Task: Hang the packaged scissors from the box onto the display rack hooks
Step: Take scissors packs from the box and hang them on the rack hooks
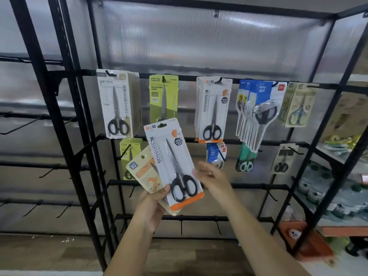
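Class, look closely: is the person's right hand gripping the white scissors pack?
No, the right hand hovers open beside the white scissors pack, which the left hand holds.

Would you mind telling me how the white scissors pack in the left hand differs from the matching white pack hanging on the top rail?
The held pack is gripped at its lower edge by the left hand and tilts left; the hung pack hangs straight from a hook. The held pack fronts a beige pack; the hung pack fronts a stack of its own kind. Both are white cards with an orange bottom strip and black-handled scissors.
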